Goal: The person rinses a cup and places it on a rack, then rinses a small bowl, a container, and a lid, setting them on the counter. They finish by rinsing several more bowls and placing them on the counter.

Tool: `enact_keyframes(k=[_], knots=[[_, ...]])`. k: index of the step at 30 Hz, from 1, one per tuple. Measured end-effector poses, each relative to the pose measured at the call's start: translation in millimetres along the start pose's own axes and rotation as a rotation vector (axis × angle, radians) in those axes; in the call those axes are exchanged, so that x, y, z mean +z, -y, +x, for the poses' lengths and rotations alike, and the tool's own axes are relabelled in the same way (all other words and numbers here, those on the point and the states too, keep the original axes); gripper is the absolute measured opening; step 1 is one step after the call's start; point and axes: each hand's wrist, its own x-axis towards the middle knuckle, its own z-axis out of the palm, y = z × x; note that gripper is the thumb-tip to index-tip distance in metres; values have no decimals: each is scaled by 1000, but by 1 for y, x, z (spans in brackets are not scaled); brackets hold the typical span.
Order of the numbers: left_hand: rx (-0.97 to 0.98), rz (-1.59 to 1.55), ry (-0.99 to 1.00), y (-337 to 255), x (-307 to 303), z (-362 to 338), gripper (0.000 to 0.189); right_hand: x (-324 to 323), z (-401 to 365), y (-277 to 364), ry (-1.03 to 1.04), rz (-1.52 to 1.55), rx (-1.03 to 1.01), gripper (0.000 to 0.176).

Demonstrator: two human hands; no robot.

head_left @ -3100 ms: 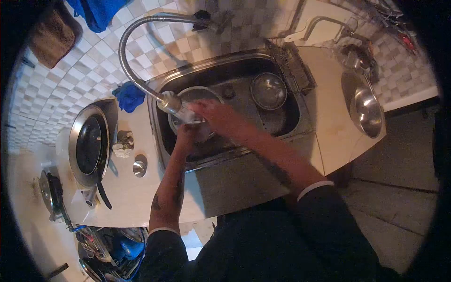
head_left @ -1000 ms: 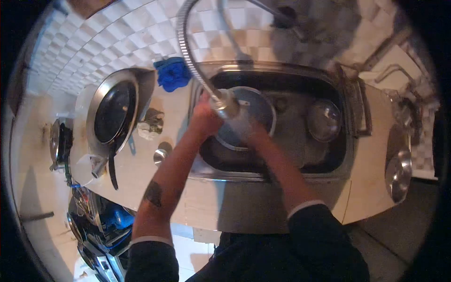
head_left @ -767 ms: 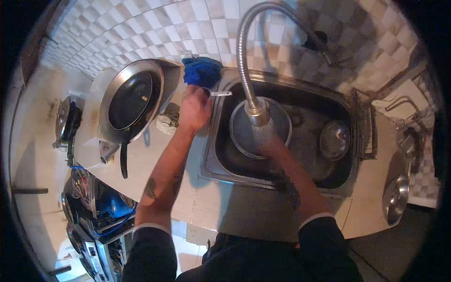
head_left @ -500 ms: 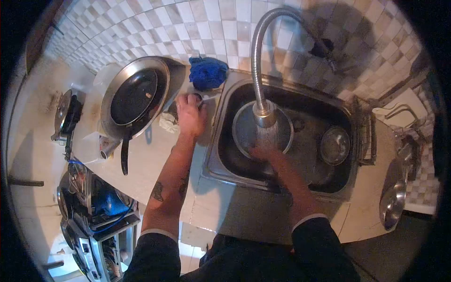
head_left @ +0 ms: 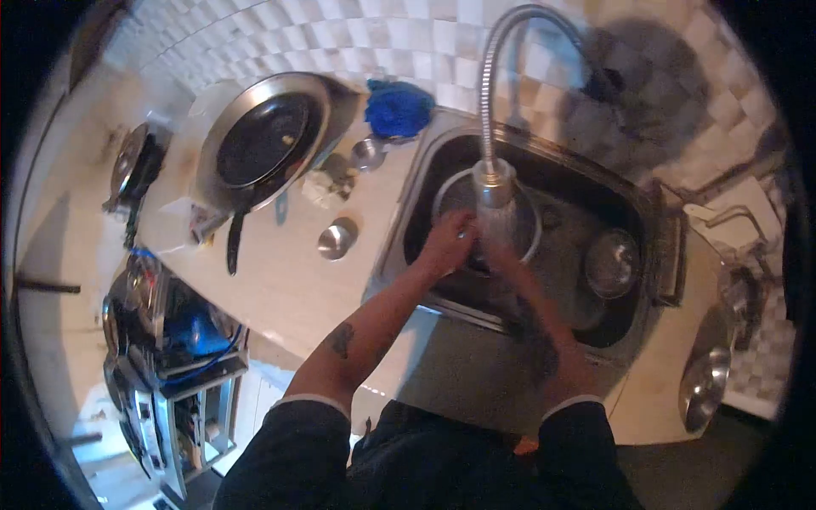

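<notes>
Pale counter [head_left: 293, 255] with inset sink [head_left: 393, 234], blue cloth [head_left: 399, 109], two small metal cups [head_left: 337, 241], wide pan [head_left: 293, 82], steel bowl [head_left: 704, 389]

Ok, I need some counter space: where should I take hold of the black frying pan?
I'd grip the black frying pan by its handle, coming from the front edge of the counter: the handle juts past the rim of the larger pan it sits in, pointing roughly toward the person.

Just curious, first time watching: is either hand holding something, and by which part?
It can't be told: the left hand and right hand are close together, blurred, under the running faucet.
</notes>
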Motion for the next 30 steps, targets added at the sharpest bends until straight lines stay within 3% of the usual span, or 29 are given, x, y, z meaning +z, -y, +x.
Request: enact_keyframes(k=[2, 4, 6, 7, 9, 10, 11, 14, 15, 17, 19, 20, 21, 23, 24, 26, 27, 29, 30], knots=[[98, 23, -14, -16, -12, -8, 47, -19, -7, 8, 22, 616, 69, 44], [194, 20, -2, -37, -18, -15, 47, -31, -20, 32, 18, 766, 183, 42], [325, 67, 33, -42, -15, -16, 52, -40, -39, 35, -27, 678, 100, 43], [362, 72, 78, -48, -15, -14, 53, -41, -51, 34, -51, 508, -33, 45], [401, 73, 195, -68, -30, -3, 56, -42, -73, 43, -69, 407, -61, 43], [404, 76, 262, -82, -36, 3, 57, -44, -83, 57, -66, 482, 35, 42], [249, -6, 126, -93, -31, 3, 54, -43, -89, 63, -105, 506, 53, 42], [326, 116, -267, -103, -25, 6, 51, -38, -107, 69, -284, 628, 65, 37], [285, 103, -250, -82, -12, 8, 51, -36, -112, 67, -350, 761, 110, 34], [157, -20, -210, -55, 4, 17, 58, -37, -115, 58, -414, 1348, 402, 29], [239, -294, -399, -97, -5, 24, 55, -42, -120, 52, -421, 1327, 290, 30], [415, -28, -329, -82, 2, 28, 49, -34, -131, 48, -421, 1323, 259, 31], [586, 238, -258, -54, 8, 38, 43, -23, -137, 44, -484, 1099, 78, 32], [392, 186, -76, -70, 2, 36, 33, -20, -130, 33, -516, 762, -181, 34], [373, 50, -150, -79, -2, 41, 30, -24, -122, 28, -507, 666, -254, 36], [302, -219, -248, -89, -6, 35, 26, -15, -116, 7, -449, 769, -147, 36], [350, 16, -245, -98, -10, 31, 20, -5, -116, -7, -444, 803, -100, 36], [324, -3, -87, -53, 8, 36, 20, 1, -98, -21, -478, 897, -60, 31], [134, -93, -33, -70, -2, 30, 23, -3, -91, -11, -478, 1006, -18, 28]])
